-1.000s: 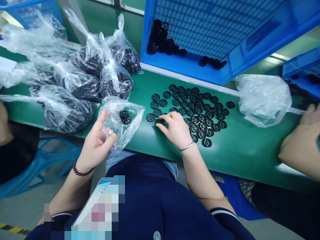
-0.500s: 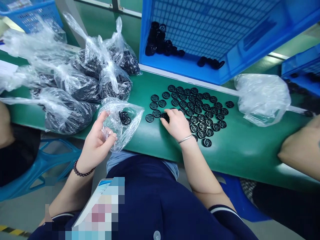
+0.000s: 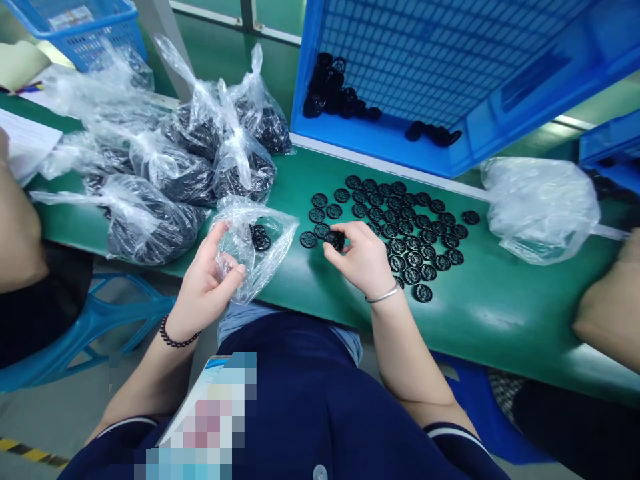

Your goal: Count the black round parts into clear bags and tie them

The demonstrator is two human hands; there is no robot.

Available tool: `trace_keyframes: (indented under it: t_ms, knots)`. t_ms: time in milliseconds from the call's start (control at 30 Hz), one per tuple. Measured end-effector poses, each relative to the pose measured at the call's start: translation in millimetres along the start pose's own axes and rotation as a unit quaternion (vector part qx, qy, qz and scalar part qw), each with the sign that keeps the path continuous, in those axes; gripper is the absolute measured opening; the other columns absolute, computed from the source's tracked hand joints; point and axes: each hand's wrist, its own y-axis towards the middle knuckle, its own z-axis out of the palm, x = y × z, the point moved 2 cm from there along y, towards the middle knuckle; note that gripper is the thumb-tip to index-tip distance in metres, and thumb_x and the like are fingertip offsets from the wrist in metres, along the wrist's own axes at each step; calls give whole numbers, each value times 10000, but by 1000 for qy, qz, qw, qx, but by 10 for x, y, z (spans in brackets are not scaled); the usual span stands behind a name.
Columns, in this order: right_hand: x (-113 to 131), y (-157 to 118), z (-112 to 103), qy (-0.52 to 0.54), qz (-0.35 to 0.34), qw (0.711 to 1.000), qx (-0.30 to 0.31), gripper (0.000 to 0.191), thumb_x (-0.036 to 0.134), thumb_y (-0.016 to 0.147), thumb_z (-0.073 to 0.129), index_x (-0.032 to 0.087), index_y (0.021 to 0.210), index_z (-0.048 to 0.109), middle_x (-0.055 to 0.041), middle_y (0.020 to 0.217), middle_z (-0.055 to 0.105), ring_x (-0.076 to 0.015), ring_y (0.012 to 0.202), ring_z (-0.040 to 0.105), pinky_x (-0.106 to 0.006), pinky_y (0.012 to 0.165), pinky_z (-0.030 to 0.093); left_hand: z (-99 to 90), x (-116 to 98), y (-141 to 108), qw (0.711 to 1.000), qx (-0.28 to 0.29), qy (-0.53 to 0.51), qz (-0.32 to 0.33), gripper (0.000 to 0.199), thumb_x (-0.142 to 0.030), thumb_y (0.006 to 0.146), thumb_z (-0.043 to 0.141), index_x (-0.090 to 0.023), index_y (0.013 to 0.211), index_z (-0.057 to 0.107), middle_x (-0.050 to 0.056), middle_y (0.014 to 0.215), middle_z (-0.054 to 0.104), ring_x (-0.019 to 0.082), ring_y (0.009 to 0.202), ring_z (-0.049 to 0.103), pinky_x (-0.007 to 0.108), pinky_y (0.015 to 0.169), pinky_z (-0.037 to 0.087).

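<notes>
My left hand (image 3: 213, 280) holds the near left edge of a clear plastic bag (image 3: 275, 233), its thumb and forefinger apart inside the mouth. A few black discs (image 3: 260, 238) lie in that bag. My right hand (image 3: 363, 257) pinches black round pieces (image 3: 335, 239) between thumb and fingers, just above the green table (image 3: 310, 287). Around and to the right of this hand, several loose black openwork discs (image 3: 414, 259) are spread flat on the table.
Filled, tied plastic bags (image 3: 150, 227) crowd the left. A big blue crate (image 3: 385, 143) with black pieces stands tilted behind the discs. Crumpled clear bags (image 3: 543, 207) lie at right. Other people's arms (image 3: 20, 227) rest at both sides.
My right hand has lifted black pieces a little off the table, and they now show between its fingers. The whole view has shifted slightly; my left hand stays at the bag.
</notes>
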Motion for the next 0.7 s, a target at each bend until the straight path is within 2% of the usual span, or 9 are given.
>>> trace_keyframes:
  t_ms: [67, 100, 200, 267, 333, 433, 500, 600, 700]
  knots:
    - [238, 5, -39, 92, -52, 992, -75, 276, 341, 880, 568, 193, 1105, 627, -103, 1076, 650, -225, 987, 614, -352, 726, 576, 14, 5, -7, 1000, 6, -6, -7, 725, -388, 864, 638, -281, 1509, 323, 146, 1443, 445, 206, 863, 656, 378, 764, 586]
    - [358, 15, -36, 121, -82, 985, -91, 306, 373, 893, 566, 201, 1141, 615, -103, 1110, 647, -223, 1012, 611, -351, 727, 583, 20, 1, -11, 1000, 7, -11, -9, 726, -389, 866, 640, -277, 1509, 321, 146, 1441, 446, 212, 881, 658, 377, 775, 587]
    - [557, 79, 46, 142, -145, 975, -85, 404, 458, 921, 540, 208, 1236, 575, -110, 1191, 635, -232, 1092, 588, -387, 830, 576, 19, -38, -24, 1000, 0, -22, -8, 720, -364, 864, 649, -285, 1504, 327, 136, 1464, 425, 175, 827, 638, 328, 711, 589]
    - [479, 136, 116, 110, -130, 983, -71, 372, 427, 955, 484, 204, 1236, 580, -110, 1169, 642, -233, 1084, 581, -412, 899, 545, 3, -70, -38, 1000, -7, -28, -8, 707, -339, 863, 653, -295, 1495, 339, 122, 1474, 417, 139, 765, 608, 283, 643, 575]
    - [271, 178, 173, 45, -80, 995, -43, 301, 329, 968, 444, 200, 1174, 621, -114, 1108, 647, -246, 1043, 569, -434, 915, 518, -18, -88, -54, 999, -9, -43, -10, 692, -320, 860, 656, -309, 1484, 356, 109, 1481, 411, 116, 730, 581, 247, 589, 554]
    - [-56, 180, 233, -53, -17, 998, 38, 241, 264, 918, 503, 191, 1086, 659, -145, 1129, 607, -289, 1039, 525, -452, 885, 503, -38, -80, -67, 997, -6, -73, -18, 689, -312, 851, 659, -328, 1477, 370, 106, 1509, 380, 102, 714, 567, 227, 551, 544]
    - [-177, 145, 255, -83, 7, 993, 85, 200, 274, 883, 563, 186, 1039, 654, -152, 1171, 583, -303, 1048, 508, -446, 872, 497, -41, -62, -64, 997, -5, -81, -21, 694, -311, 845, 664, -330, 1475, 374, 111, 1508, 379, 98, 707, 565, 224, 544, 544]
    - [-195, 94, 259, -95, 34, 987, 122, 158, 282, 867, 583, 186, 988, 619, -132, 1087, 606, -288, 991, 522, -427, 856, 491, -33, -47, -47, 996, -2, -84, -17, 687, -297, 845, 668, -329, 1469, 383, 111, 1474, 416, 96, 693, 563, 215, 534, 532]
    - [-90, 89, 246, -75, 36, 992, 99, 274, 279, 866, 565, 168, 1116, 587, -121, 1047, 592, -264, 971, 537, -404, 885, 487, -21, -49, -30, 997, 2, -82, -7, 676, -298, 852, 665, -337, 1466, 386, 102, 1477, 407, 98, 693, 563, 215, 529, 523]
